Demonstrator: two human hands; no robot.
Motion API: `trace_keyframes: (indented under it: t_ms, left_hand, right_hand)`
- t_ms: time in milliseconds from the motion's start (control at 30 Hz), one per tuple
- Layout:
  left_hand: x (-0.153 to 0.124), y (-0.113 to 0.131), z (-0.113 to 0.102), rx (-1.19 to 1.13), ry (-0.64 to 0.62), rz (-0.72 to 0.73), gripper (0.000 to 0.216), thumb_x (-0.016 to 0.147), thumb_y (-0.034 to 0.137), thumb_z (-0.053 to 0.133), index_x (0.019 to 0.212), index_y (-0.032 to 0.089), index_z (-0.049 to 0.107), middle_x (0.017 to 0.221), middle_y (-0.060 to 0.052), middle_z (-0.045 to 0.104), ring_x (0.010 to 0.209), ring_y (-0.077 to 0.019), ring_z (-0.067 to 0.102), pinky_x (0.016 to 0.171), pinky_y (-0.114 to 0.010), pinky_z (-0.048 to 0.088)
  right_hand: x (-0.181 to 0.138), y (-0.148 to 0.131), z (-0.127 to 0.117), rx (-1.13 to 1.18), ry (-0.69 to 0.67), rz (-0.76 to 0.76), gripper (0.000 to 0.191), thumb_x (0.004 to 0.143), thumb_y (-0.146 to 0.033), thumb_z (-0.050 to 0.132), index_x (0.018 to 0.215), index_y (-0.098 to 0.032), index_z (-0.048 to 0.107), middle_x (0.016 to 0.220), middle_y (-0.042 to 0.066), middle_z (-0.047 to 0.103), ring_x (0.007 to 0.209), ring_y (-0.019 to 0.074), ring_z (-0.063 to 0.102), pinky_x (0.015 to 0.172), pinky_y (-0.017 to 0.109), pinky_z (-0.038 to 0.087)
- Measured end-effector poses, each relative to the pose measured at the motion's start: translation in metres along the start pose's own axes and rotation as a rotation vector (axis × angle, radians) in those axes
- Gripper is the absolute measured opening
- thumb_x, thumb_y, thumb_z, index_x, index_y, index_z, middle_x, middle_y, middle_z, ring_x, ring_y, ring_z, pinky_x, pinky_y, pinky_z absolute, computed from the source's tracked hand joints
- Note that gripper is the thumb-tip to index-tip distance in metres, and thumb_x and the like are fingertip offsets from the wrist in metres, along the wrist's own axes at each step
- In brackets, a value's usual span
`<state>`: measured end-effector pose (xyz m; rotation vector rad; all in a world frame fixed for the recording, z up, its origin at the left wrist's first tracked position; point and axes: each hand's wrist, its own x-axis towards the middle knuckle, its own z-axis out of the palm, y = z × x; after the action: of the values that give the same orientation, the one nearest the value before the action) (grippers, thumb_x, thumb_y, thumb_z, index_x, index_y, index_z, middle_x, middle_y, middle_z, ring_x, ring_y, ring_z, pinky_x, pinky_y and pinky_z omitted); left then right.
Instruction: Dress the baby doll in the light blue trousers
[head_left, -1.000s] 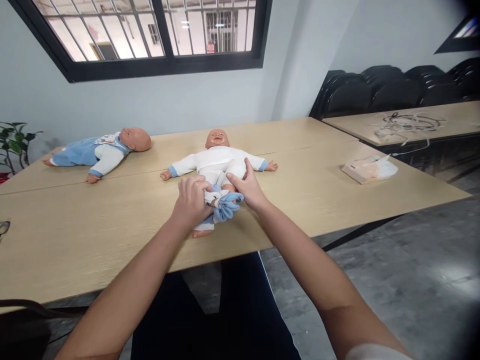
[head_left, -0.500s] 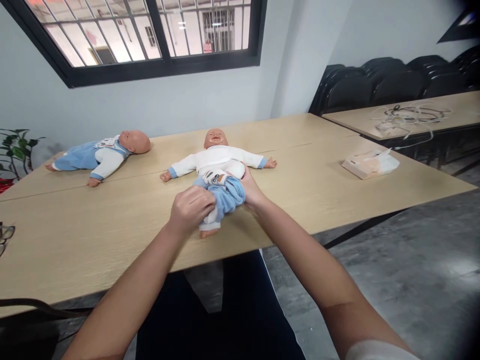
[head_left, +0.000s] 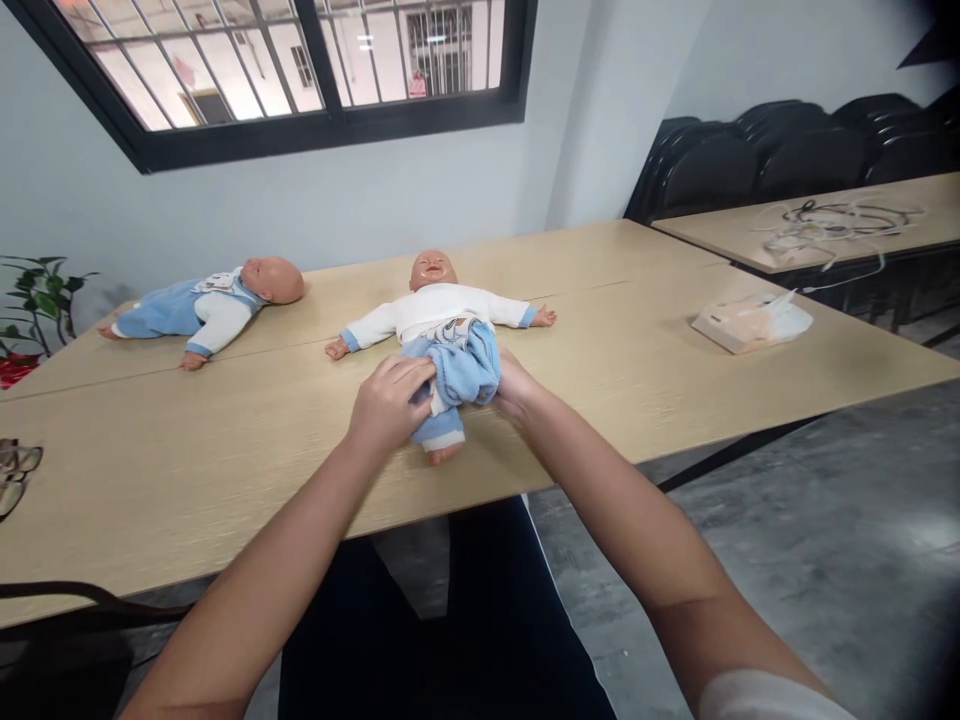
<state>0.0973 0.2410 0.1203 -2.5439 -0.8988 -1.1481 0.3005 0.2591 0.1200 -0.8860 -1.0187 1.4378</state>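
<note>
Evidently, left hand (head_left: pixel 391 400) pinches trousers (head_left: pixel 466 368), grip closed; right hand's (head_left: pixel 516 386) grip I can't tell.

Single head cam, worn by the person, facing fwd & down over the wood-top table (head_left: pixel 247 430). Dark trousers (head_left: pixel 360 640) fill btm ctr, close to lens; bare forearms (head_left: pixel 277 552) run in from btm L & R, w/ L hand (head_left: pixel 391 400) & R hand (head_left: pixel 515 385) abt mid-frame. Near table edge slopes up to R. Barred window (head_left: pixel 324 70), farther off, cut by top edge.
</note>
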Motion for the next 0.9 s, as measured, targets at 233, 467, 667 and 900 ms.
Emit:
trace_keyframes:
  t_ms: [233,467,667,900]
  left_hand:
    - [-0.001,0.009,0.001,-0.048,0.102,0.053,0.016,0.093,0.028,0.064,0.107,0.024,0.07,0.107,-0.008,0.076,0.097,-0.0225,0.071,0.091,-0.041,0.055]
    - [0.001,0.022,0.003,0.006,0.101,0.012,0.03,0.089,0.021,0.064,0.119,0.021,0.063,0.116,-0.012,0.07,0.108,-0.0263,0.067,0.097,-0.045,0.054]
    - [0.0,0.026,0.005,0.018,0.053,-0.027,0.03,0.085,0.023,0.067,0.115,0.022,0.065,0.115,-0.011,0.066,0.106,-0.027,0.064,0.096,-0.045,0.053]
    - [0.004,0.017,0.009,-0.104,-0.017,-0.142,0.042,0.077,0.017,0.071,0.117,0.024,0.062,0.12,-0.009,0.064,0.114,-0.0271,0.062,0.102,-0.044,0.052]
  right_hand:
    - [0.0,0.006,0.001,-0.042,0.026,-0.015,0.025,0.081,-0.045,0.079,0.088,-0.021,0.075,0.092,0.003,0.076,0.086,0.0186,0.069,0.08,0.031,0.061]
    - [-0.003,0.003,0.008,-0.097,0.078,-0.129,0.025,0.077,-0.04,0.082,0.091,-0.021,0.075,0.089,0.003,0.077,0.093,0.0208,0.07,0.089,0.034,0.06]
    - [-0.006,0.003,0.007,-0.202,0.042,-0.222,0.034,0.066,-0.029,0.09,0.094,-0.02,0.075,0.104,0.004,0.078,0.104,0.0232,0.07,0.096,0.034,0.057]
    - [0.0,0.012,0.01,-0.013,0.019,-0.092,0.031,0.073,-0.037,0.083,0.096,-0.018,0.074,0.102,0.005,0.078,0.099,0.0219,0.071,0.091,0.034,0.06]
